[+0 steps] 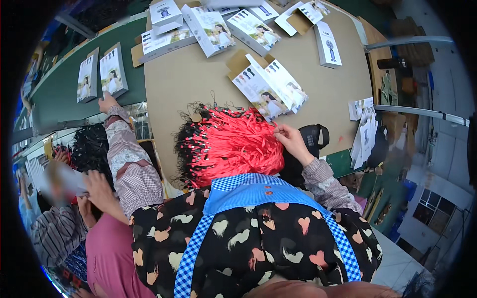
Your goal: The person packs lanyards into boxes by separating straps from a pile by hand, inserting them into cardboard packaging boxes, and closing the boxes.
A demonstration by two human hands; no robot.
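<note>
Patterned black clothing (258,236) sat nearest my remote camera. Right hand (279,132) pinched red straps (233,144); left hand (106,101) touched a printed box (113,73), its grip unclear to me.

The light is bright on the table (166,84), with soft shadows. Straight edges bend near the black rim, and one patch at left is blurred.
</note>
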